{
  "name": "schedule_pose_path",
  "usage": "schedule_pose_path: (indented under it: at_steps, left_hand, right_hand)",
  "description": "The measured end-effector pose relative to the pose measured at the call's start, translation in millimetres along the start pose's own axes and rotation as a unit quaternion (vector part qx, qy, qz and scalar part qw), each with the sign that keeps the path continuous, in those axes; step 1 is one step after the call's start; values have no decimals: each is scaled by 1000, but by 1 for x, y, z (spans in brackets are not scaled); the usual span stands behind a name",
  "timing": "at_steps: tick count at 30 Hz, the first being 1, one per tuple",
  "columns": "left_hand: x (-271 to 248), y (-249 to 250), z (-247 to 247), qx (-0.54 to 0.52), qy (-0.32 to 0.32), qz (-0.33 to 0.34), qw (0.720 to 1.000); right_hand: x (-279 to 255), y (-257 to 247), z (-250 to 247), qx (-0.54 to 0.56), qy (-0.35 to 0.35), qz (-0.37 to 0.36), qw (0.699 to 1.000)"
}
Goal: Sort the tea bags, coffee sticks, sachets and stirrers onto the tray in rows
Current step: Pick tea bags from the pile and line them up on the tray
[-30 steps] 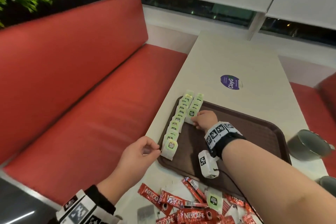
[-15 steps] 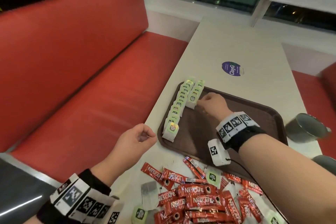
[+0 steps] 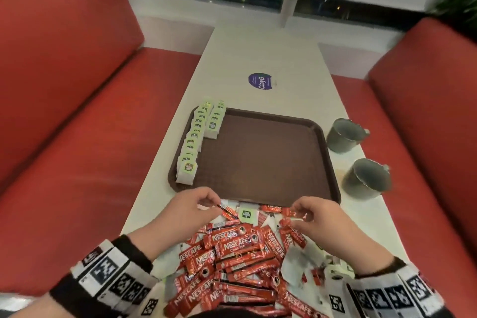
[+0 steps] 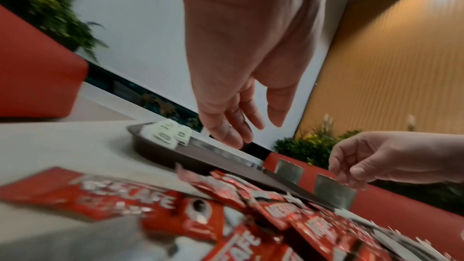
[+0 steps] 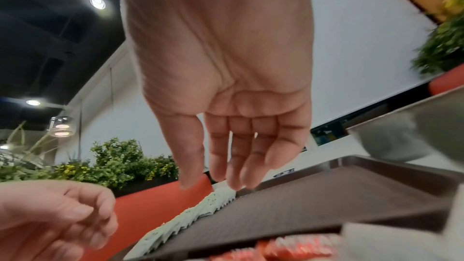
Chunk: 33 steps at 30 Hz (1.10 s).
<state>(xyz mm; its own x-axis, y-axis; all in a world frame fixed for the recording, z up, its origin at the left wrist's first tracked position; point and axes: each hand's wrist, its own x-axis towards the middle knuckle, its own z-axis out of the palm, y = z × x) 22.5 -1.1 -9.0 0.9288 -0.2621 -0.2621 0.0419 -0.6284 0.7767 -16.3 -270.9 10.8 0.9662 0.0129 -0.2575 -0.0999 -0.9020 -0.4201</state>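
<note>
Two rows of green-labelled tea bags stand along the left edge of the brown tray: a long row and a shorter one beside it at the far end. A heap of red Nescafe coffee sticks, white sachets and one loose tea bag lies on the table in front of the tray. Both hands hover over the heap's far edge. My left hand has relaxed fingers just above a red stick and holds nothing. The right hand hangs with straight fingers, empty.
Two metal mugs stand right of the tray. A purple sticker marks the table beyond it. Red benches run along both long sides of the narrow table.
The right hand has left the short tea-bag row and come back to the heap. The left hand moved from the tray's near left corner to the heap. The view now faces the table squarely.
</note>
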Motion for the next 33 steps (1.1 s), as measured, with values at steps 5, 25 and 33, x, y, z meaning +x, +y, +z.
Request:
schedule_pose_path:
  at_steps: [5,25,33]
  left_hand:
    - [26,25,33,140,-77,74,984]
    - [56,47,49,513,-179,317,777]
    - [54,39,28,353,-124,272,887]
  right_hand:
    - [-30,29,16,-77,13,42,996]
    - [-43,40,24,-99,17,-26,995]
    - [-39,33,27,-178,33,-18,983]
